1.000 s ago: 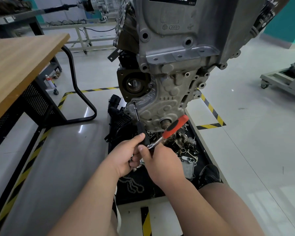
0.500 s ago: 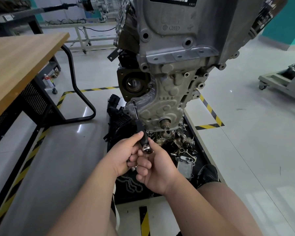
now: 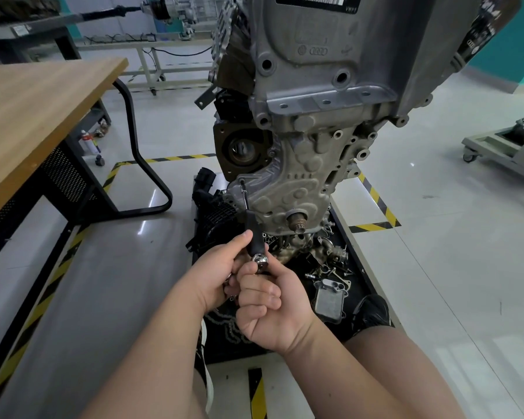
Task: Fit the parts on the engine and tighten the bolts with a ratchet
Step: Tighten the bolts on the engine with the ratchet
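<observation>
A grey engine (image 3: 300, 182) hangs upright in front of me. A long bit extension (image 3: 245, 197) with a black grip (image 3: 255, 238) runs from a bolt hole (image 3: 242, 183) at the lower left of the timing cover down to the chrome ratchet head (image 3: 260, 260). My left hand (image 3: 215, 273) pinches the black grip between thumb and fingers. My right hand (image 3: 273, 309) is closed in a fist just below the ratchet head; the handle is hidden inside it. The crank stub (image 3: 297, 220) sticks out to the right of the tool.
A black floor tray (image 3: 356, 261) under the engine holds several loose metal parts, an oil cooler (image 3: 330, 300), a chain (image 3: 224, 325) and a black plastic manifold (image 3: 215, 210). A wooden workbench (image 3: 34, 116) stands left, a wheeled cart (image 3: 502, 149) right. My shoe (image 3: 372, 309) rests on the tray's edge.
The orange ratchet handle, pointing up and right a second ago, has swung down toward me and is now hidden in my right fist. My left hand stays on the black grip.
</observation>
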{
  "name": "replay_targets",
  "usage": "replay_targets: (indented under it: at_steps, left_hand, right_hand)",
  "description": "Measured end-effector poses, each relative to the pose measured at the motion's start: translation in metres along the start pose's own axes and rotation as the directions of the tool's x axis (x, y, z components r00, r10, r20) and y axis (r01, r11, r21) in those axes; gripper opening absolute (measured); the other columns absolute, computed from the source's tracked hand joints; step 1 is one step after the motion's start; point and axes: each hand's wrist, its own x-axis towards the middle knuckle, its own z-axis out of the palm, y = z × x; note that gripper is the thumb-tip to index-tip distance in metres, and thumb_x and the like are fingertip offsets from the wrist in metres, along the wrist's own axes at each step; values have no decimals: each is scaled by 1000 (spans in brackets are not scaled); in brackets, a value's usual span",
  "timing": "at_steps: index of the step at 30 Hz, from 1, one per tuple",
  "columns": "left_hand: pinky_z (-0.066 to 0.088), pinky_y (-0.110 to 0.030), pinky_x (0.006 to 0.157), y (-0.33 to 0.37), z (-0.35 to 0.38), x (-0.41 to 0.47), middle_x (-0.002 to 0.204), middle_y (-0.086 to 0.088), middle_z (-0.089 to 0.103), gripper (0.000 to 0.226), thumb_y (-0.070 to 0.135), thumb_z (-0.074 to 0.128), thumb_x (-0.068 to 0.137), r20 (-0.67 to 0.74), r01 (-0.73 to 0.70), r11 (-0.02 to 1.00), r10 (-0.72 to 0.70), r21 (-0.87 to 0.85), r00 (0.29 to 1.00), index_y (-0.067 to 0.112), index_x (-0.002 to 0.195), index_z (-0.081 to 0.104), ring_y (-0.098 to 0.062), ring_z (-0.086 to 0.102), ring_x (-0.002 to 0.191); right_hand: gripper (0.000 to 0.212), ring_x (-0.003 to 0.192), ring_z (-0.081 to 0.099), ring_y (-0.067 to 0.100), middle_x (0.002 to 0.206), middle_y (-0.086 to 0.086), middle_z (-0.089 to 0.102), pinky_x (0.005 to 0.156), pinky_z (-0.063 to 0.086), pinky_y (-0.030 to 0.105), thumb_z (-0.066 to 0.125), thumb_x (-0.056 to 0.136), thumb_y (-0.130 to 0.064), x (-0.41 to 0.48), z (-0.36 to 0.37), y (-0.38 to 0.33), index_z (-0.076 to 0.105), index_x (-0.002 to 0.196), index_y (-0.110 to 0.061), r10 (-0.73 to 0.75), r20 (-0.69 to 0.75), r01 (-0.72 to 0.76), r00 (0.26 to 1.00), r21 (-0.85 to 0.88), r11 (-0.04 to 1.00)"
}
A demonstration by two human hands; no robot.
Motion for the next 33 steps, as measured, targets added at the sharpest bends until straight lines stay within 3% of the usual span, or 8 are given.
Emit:
replay_targets:
  at_steps: [3,7,14,19,23,26,29,33]
  left_hand:
    - [18,-15,32,0,1,1,42,8,29,43,57,61,72,16,-10,1000,10,-11,1000,17,74,75,-5,25,33]
    - [20,-17,32,-2,0,3,42,5,34,52,62,63,64,6,-4,999,4,43,1000,22,37,43,-6,27,33]
    - [21,-17,33,-4,3,5,38,8,37,57,60,60,74,-27,-20,997,22,78,999,21,35,47,-6,30,32]
    - [21,-16,33,-5,2,6,40,1,34,55,56,62,74,-29,-17,999,19,48,999,23,39,38,-9,28,31]
    - [17,-18,35,-5,4,5,42,-1,30,53,58,66,64,-24,-26,998,27,59,999,22,41,36,-11,24,35]
    - [18,-18,36,-6,4,6,45,3,28,51,55,67,72,-32,-29,999,31,46,999,23,43,41,-10,24,38]
    - [19,-17,36,-6,5,7,45,6,28,48,48,62,87,-32,-20,1000,21,24,999,24,48,49,-8,26,38]
    - [21,-18,34,-6,5,5,48,2,35,47,46,64,86,-55,-6,999,8,40,998,21,50,48,-8,30,36]
  right_hand:
    - [54,24,37,10,33,-4,36,36,32,16,41,96,-57,1,-1,-2,54,69,-11,7,-4,-7,1000,13,1000]
    - [53,25,36,10,34,-5,35,36,34,17,43,94,-56,0,-2,-3,55,68,-12,24,-24,-24,999,-11,1000]
    - [61,29,31,8,37,-8,31,36,35,18,34,93,-64,1,1,-1,58,64,-16,-116,-177,69,977,-251,965]
    - [60,34,35,12,43,-3,39,42,36,21,36,97,-60,1,1,1,57,65,-15,-319,-281,128,905,-536,835]
    - [56,37,44,17,46,2,50,45,40,24,37,100,-51,1,-4,0,63,67,-14,-567,-255,112,783,-839,532]
    - [54,37,48,16,42,1,50,41,42,21,40,99,-50,0,-7,-2,63,69,-11,-683,-185,43,706,-952,303]
    - [54,41,51,15,46,-1,52,45,44,27,46,94,-55,0,-8,-6,56,68,-9,-755,-109,-63,647,-994,89]
    - [51,52,46,9,57,-7,49,47,30,27,48,86,-67,-2,-9,-14,46,69,-19,-801,94,-365,592,-855,-369]
